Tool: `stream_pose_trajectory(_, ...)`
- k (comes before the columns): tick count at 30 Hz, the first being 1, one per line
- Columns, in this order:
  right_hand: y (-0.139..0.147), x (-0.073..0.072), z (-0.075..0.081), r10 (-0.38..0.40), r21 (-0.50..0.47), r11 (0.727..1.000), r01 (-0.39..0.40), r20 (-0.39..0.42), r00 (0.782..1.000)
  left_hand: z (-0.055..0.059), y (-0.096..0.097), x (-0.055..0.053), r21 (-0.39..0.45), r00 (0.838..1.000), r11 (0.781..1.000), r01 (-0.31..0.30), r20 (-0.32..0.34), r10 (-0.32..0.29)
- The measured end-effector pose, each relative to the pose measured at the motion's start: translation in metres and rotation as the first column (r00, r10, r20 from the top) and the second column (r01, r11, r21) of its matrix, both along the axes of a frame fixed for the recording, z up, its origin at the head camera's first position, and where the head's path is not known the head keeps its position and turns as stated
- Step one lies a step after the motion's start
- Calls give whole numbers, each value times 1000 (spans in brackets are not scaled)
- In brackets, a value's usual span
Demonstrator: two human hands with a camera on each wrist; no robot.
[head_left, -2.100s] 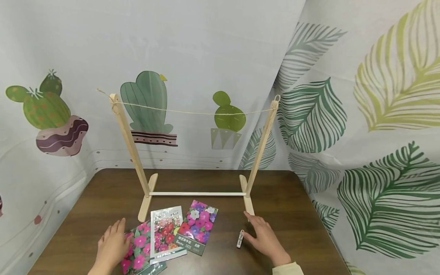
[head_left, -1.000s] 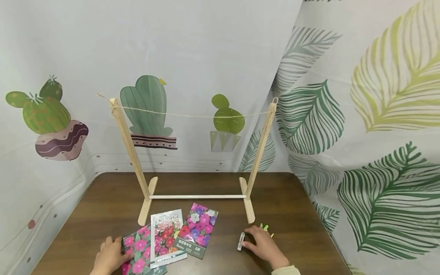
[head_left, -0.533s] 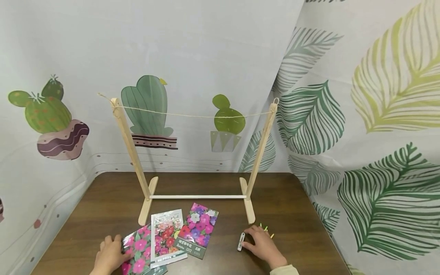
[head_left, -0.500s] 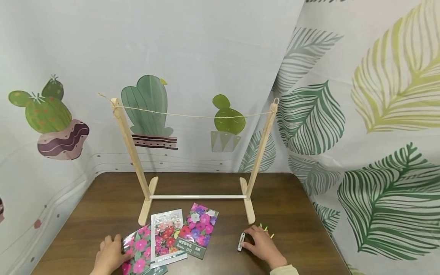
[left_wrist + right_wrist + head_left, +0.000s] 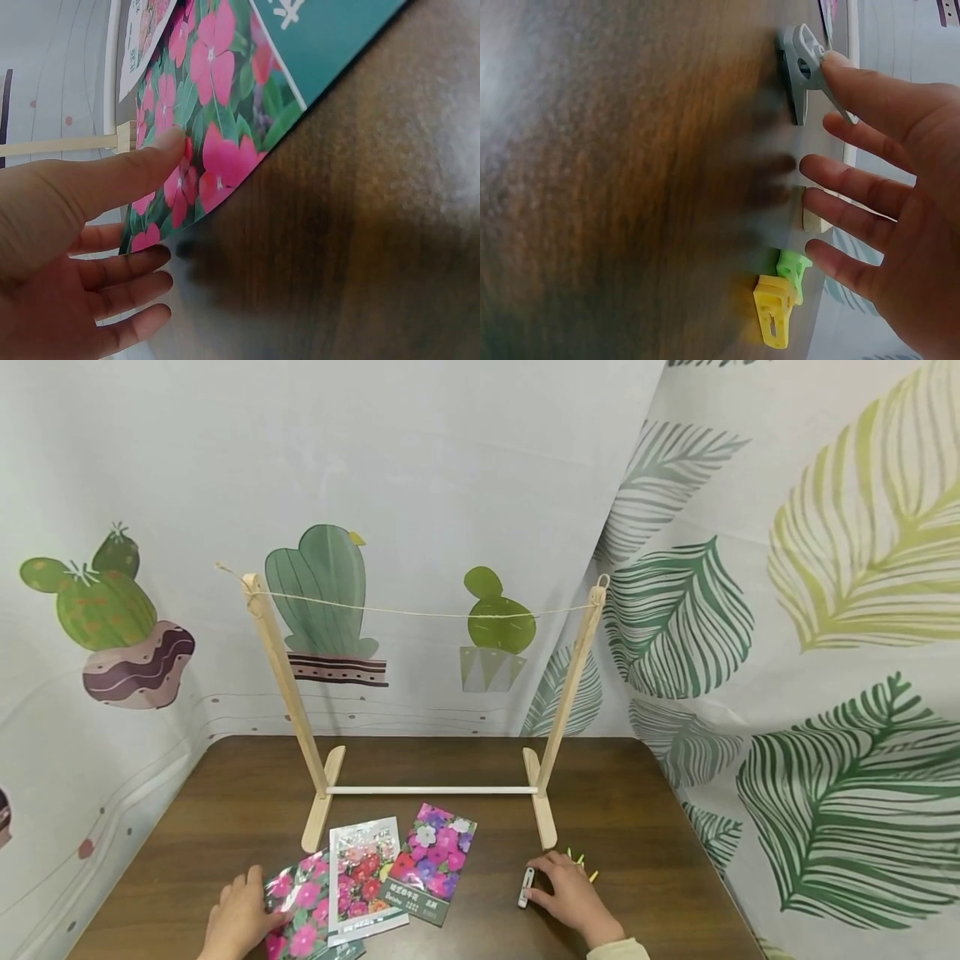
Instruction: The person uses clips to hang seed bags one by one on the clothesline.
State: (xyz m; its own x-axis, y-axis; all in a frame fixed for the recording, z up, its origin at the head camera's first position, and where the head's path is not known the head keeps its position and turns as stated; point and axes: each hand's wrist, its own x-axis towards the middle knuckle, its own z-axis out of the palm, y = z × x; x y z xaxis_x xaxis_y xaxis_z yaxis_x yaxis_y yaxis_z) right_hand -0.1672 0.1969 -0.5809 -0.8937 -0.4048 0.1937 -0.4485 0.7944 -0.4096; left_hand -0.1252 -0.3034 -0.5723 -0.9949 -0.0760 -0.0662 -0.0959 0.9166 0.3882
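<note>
Clip point(image 5: 796, 90), pale grey, pinched by right hand point(image 5: 573, 897). Left hand point(image 5: 238, 917) pinches glossy packet point(image 5: 217, 90): pink flowers, green band, white character cut off. Print on white packet point(image 5: 366, 881) too small.

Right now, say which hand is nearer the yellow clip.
Right: the right hand is beside the yellow clip; the left hand is farther off, at the leftmost packet.

— Can any lettering be read?
— Little with certainty. On the dark band point(image 5: 414, 900) of the right packet point(image 5: 438, 854), Chinese characters are printed above a Latin word, apparently begun with "B".
— And elsewhere?
— On the middle packet point(image 5: 367, 878), print is blurred; on the left packet point(image 5: 212, 56), a white character is cut off.
</note>
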Motion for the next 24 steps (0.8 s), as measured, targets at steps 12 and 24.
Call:
stream_pose_trajectory(12,-2,-3,3,6,-29,1000,-5,37,999,7,1,0,48,997,999,0,-73,3)
stream_pose_trajectory(24,-1,-5,5,51,-92,995,-47,36,998,19,0,0,185,995,981,-51,-78,66)
